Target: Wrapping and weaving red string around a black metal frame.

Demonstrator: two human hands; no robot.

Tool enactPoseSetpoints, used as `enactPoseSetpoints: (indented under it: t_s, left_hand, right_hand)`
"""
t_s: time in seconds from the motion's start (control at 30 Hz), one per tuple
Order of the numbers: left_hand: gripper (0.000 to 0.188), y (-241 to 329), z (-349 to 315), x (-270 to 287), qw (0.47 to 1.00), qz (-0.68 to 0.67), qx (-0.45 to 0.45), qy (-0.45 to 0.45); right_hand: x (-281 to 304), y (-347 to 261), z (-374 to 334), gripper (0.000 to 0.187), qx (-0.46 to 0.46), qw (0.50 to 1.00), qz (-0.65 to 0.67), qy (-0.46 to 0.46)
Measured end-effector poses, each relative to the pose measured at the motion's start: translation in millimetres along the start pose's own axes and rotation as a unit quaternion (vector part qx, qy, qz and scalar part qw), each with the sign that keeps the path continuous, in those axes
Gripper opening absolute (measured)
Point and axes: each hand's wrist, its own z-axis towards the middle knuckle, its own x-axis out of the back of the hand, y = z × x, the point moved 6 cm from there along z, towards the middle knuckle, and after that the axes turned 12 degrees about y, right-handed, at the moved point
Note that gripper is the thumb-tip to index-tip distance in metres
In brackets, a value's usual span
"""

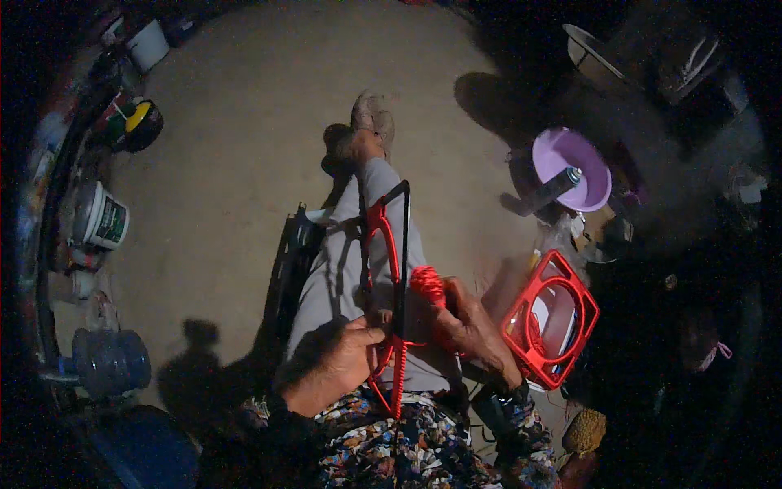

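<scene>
Across my lap a frame with a black bar (400, 269) and a red inner part (380, 236) stands nearly edge-on to me. My left hand (346, 359) is closed at its near left side, thumb and fingers pressed together on it. Red cord (400, 379) is wound tightly along the near end of this frame. To the right of the bar, my right hand (475, 328) closes around a bundle of red cord (427, 285), which sticks out past the fingers. The exact finger contact of my left hand is partly in shadow.
Right of my legs stands a red frame with a round opening (511, 326). Beyond it a purple basin (601, 175) has a dark cylinder (550, 193) leaning at it. A white bucket (108, 218) and a clear water jug (112, 363) line the left side.
</scene>
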Motion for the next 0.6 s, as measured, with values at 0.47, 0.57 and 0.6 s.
enactPoseSetpoints:
  t_s: [0.47,0.57,0.6]
  left_hand:
    - [0.030,8.1,-8.2,-18.2,1.000,0.011,0.009,-0.015]
    - [0.029,8.5,-9.6,-16.6,1.000,0.011,0.007,-0.005]
    - [0.029,8.5,-9.5,-15.7,1.000,0.008,0.003,-0.009]
  right_hand:
    - [-21.8,-9.5,10.2,0.030,-0.014,0.998,0.061,0.005]
    - [-26.3,-6.2,11.4,0.029,-0.041,0.995,0.088,-0.001]
    - [-27.2,-7.0,11.2,0.028,-0.031,0.991,0.129,-0.012]
